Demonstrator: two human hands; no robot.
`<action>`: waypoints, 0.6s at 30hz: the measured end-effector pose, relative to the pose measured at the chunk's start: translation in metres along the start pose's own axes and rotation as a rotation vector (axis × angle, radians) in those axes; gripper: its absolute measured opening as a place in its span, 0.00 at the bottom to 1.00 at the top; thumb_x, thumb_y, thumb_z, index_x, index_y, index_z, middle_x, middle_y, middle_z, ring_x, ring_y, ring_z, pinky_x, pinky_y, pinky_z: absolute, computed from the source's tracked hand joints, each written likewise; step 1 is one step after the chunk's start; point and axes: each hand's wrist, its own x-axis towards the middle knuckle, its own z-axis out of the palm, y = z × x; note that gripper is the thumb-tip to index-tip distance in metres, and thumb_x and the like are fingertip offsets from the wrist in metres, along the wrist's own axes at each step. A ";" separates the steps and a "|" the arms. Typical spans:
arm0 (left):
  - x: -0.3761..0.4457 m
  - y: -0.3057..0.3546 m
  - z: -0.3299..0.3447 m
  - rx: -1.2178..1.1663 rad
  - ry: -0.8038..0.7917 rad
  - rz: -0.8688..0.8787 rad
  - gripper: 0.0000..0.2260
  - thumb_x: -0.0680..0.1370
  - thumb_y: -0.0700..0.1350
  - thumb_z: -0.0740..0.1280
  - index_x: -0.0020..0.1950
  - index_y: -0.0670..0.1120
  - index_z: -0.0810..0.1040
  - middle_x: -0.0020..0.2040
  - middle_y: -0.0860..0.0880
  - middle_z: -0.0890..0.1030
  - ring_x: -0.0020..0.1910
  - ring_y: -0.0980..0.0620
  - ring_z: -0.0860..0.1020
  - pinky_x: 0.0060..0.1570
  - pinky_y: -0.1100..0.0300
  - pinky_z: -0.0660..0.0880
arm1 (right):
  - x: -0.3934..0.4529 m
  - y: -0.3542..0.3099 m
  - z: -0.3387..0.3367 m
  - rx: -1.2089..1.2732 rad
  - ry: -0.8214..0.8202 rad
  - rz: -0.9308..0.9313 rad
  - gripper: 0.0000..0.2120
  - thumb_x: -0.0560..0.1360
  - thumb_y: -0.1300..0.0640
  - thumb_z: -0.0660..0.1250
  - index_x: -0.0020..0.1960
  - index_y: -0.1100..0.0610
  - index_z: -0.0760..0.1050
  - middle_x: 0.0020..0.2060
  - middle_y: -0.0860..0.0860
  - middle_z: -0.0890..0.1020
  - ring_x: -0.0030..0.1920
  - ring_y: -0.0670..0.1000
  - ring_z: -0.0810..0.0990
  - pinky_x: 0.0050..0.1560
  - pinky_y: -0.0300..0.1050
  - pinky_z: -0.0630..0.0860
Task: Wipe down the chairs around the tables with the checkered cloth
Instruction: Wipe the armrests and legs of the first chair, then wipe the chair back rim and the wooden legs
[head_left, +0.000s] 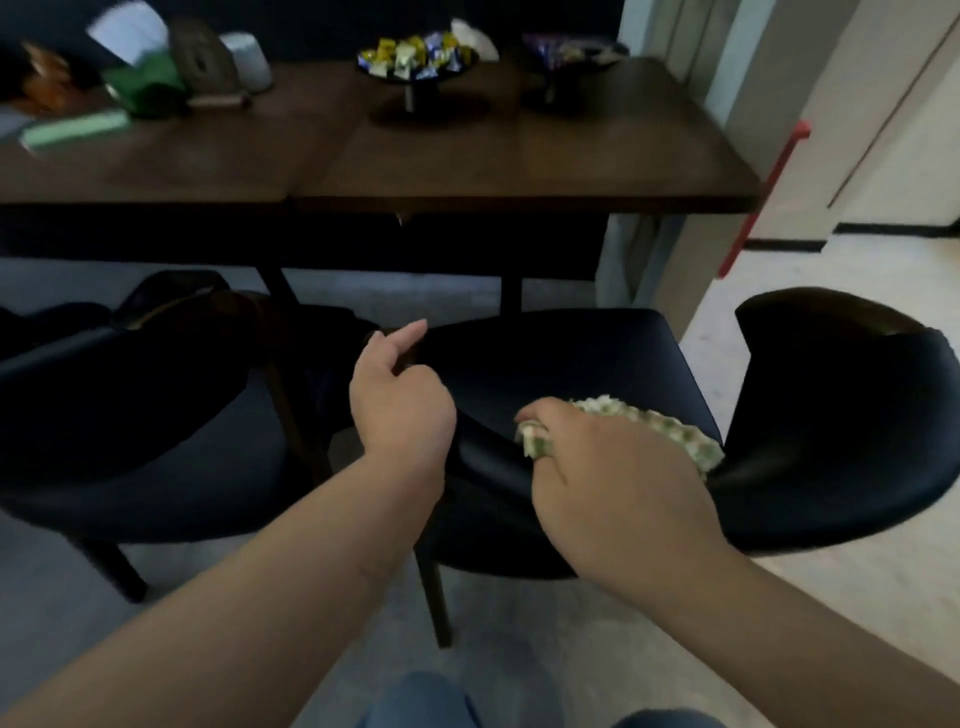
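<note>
Because the checkered cloth (644, 431) is soft and light, the right hand (613, 467) bunches it in a closed grip against the chair (571, 364); the left hand (400, 405) curls round the chair's backrest edge.

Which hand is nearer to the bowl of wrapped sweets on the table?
Left. The left hand rests on the chair back, almost straight below the sweets bowl. The right hand, gripping the checkered cloth, is lower and further right.

I can't read any text from here. The wrapped sweets (415, 54) in the dish at twelve o'clock on the table (519, 156) carry print, but it's too blurred to make out a word.
</note>
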 end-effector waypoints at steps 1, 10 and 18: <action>0.002 -0.002 0.000 -0.024 -0.007 -0.004 0.25 0.75 0.32 0.55 0.57 0.59 0.79 0.71 0.49 0.71 0.64 0.46 0.75 0.45 0.63 0.77 | -0.001 0.001 0.001 0.000 0.022 -0.021 0.14 0.76 0.53 0.54 0.59 0.45 0.71 0.45 0.45 0.80 0.44 0.49 0.78 0.42 0.46 0.75; 0.029 -0.019 -0.006 -0.023 -0.205 0.184 0.16 0.80 0.36 0.56 0.64 0.46 0.77 0.55 0.48 0.77 0.52 0.51 0.74 0.54 0.55 0.75 | -0.016 0.002 0.001 0.009 0.143 -0.157 0.09 0.77 0.52 0.55 0.54 0.46 0.71 0.40 0.46 0.78 0.39 0.49 0.77 0.43 0.51 0.76; 0.041 -0.037 -0.042 0.184 -0.359 0.628 0.16 0.75 0.53 0.57 0.40 0.52 0.85 0.48 0.52 0.84 0.49 0.63 0.78 0.55 0.58 0.70 | -0.016 0.000 0.004 0.007 0.286 -0.171 0.09 0.80 0.51 0.56 0.44 0.50 0.72 0.36 0.49 0.78 0.37 0.50 0.78 0.44 0.55 0.77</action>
